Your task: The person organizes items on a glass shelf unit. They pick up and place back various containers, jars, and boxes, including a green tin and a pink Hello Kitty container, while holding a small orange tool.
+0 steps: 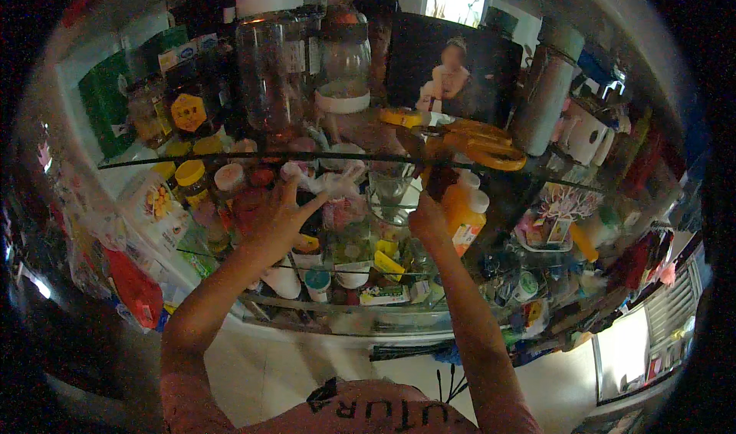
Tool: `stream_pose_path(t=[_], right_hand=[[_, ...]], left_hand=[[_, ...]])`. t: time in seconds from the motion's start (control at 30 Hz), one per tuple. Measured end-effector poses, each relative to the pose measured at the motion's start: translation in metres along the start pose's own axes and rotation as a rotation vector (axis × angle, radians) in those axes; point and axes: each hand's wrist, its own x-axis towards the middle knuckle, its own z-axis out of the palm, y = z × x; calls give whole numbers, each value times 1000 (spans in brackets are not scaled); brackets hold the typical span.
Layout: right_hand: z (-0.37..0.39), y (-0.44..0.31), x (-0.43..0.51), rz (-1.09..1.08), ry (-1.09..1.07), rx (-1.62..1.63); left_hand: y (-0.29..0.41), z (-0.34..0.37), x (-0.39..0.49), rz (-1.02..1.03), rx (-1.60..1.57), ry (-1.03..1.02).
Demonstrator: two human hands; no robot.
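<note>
My left hand (282, 212) reaches over a crowded glass shelf, its thumb and forefinger spread apart. Beside its fingertips are a crumpled clear plastic bag (339, 178) and a clear jar with pink contents (345, 210); whether they touch is unclear. My right hand (428, 218) has curled fingers next to an orange juice bottle (470, 224) with a white cap. A second white-capped bottle (454, 195) stands behind it. Just left of that hand is a clear glass cup (391, 189). Dim light and blur hide whether the right fingers grip anything.
On the upper glass shelf (230, 159) stand a large clear jug (267, 71), a lidded clear jar (343, 66), yellow bananas (489, 146) and a tall grey flask (546, 94). Yellow-lidded jars (191, 175) crowd the left. Small boxes (384, 294) and tubs lie lower down.
</note>
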Motion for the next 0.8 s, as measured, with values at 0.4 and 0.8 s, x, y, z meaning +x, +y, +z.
stream_pose_path(t=[0.4, 0.8], right_hand=[[0, -13, -9, -148, 301, -238], [-94, -78, -56, -530, 96, 177]], left_hand=[[0, 14, -16, -33, 129, 16], [13, 23, -35, 20, 177, 285]])
